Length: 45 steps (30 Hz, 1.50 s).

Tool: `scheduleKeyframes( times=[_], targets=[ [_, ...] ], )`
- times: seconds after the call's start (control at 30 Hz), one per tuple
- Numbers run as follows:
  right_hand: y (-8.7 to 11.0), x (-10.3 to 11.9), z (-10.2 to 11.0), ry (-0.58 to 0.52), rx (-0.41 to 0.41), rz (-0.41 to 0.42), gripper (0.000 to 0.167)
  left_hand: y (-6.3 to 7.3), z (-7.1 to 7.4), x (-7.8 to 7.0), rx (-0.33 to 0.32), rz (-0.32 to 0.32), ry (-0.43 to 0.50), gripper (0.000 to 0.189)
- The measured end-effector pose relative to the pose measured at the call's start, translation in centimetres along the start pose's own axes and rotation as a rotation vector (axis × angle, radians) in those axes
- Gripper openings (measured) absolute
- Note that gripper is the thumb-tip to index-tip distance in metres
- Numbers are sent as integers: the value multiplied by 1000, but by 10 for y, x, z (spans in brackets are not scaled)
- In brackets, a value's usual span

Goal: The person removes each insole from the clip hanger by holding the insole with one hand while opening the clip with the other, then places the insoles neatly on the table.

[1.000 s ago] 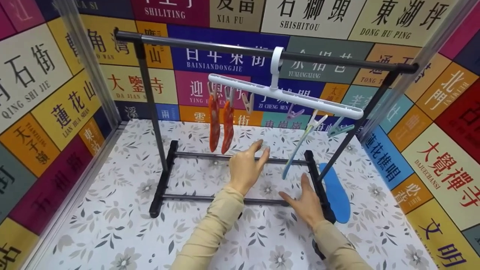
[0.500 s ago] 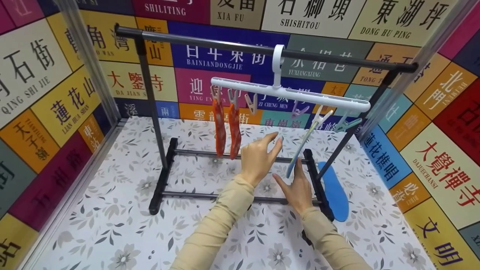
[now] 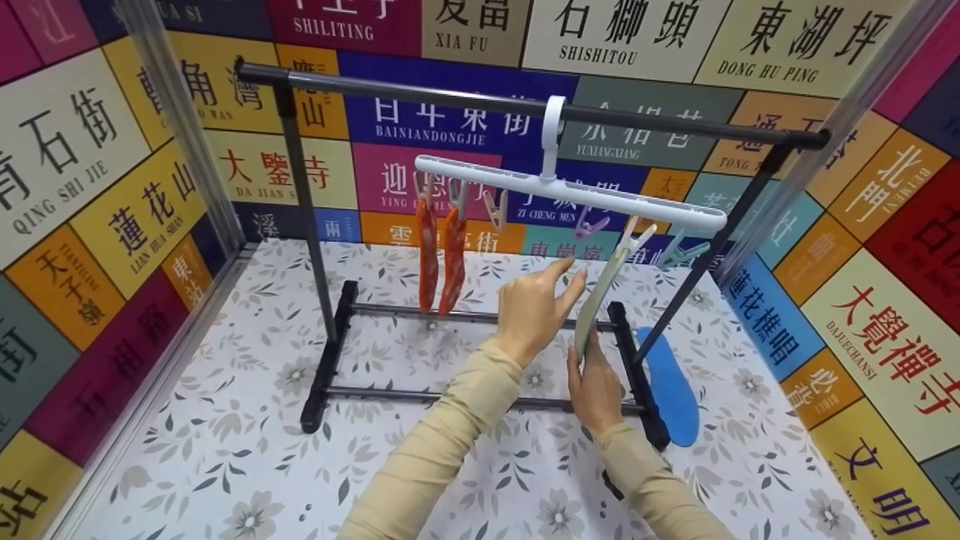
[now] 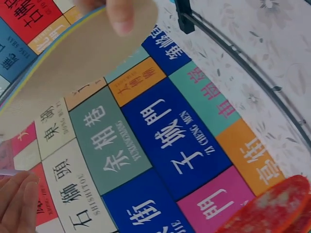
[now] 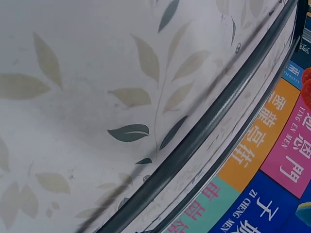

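A thin insole (image 3: 601, 296), beige on the facing side, hangs from a white clip (image 3: 637, 234) on the white hanger (image 3: 566, 189). My right hand (image 3: 598, 386) pinches its lower end, with the thumb in front and fingers behind. In the left wrist view, a digit presses on the beige face of the insole (image 4: 92, 58), whose edge is blue and yellow. My left hand (image 3: 531, 311) is raised just left of the insole, fingers loosely bent and holding nothing. A flat blue insole (image 3: 671, 394) lies on the table beside the rack's right foot.
The hanger hooks over the top bar (image 3: 420, 94) of a black rack. Two orange-red insole-shaped pieces (image 3: 427, 259) hang in clips at its left. A beige clip (image 3: 495, 210), a purple clip (image 3: 592, 223) and a green clip (image 3: 682, 251) also hang there. Printed walls surround the floral table (image 3: 255, 480).
My right hand has come up from below and taken the insole's lower end, turning its beige face into view. My left hand has moved right toward it. The hanger has swung slightly.
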State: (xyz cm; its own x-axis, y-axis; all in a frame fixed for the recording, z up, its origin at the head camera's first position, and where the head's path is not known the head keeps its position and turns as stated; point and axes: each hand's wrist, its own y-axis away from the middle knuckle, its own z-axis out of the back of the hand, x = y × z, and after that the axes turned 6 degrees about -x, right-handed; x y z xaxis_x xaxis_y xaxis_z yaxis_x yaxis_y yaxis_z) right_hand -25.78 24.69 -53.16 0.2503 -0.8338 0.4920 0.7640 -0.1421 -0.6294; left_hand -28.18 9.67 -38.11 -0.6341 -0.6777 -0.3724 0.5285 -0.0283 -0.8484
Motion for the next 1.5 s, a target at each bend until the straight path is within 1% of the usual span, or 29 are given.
scheduleKeyframes(
  times=[0.17, 0.3, 0.43, 0.5, 0.6, 0.7, 0.8, 0.9, 1.03, 1.13, 1.3, 1.5],
  targets=[
    [6, 3, 0, -13, 10, -1, 53, -8, -1, -8, 21, -43, 13, 30],
    [10, 5, 0, -25, 20, -9, 54, -16, -2, -16, 52, -37, 14, 34],
    [15, 6, 1, -32, 17, 10, 53, -25, -2, -26, 103, -19, 19, 42],
    [18, 5, 2, -36, 13, 21, 51, -30, -2, -30, 122, -21, 2, 46],
    [21, 5, 3, -41, 26, 22, 51, -37, -4, -34, 135, -29, -23, 49],
    [24, 5, 3, -51, 55, 12, 52, -41, -5, -35, 138, -31, -36, 46],
    [28, 7, 5, -65, 68, -4, 53, -42, -6, -36, 141, -24, -22, 39],
    [32, 7, 6, -67, 56, -8, 52, -42, -6, -37, 137, -25, -12, 35],
    [37, 7, 8, -56, 50, 8, 53, -41, -6, -38, 121, -34, 14, 34],
    [41, 7, 9, -70, 48, 12, 53, -39, -5, -38, 110, -44, 38, 35],
    [50, 4, 9, -121, 5, 45, 45, -36, -5, -36, 92, -53, 48, 35],
    [63, -5, 10, -137, -33, 94, 35, -35, -3, -34, 74, -57, 7, 34]
  ],
)
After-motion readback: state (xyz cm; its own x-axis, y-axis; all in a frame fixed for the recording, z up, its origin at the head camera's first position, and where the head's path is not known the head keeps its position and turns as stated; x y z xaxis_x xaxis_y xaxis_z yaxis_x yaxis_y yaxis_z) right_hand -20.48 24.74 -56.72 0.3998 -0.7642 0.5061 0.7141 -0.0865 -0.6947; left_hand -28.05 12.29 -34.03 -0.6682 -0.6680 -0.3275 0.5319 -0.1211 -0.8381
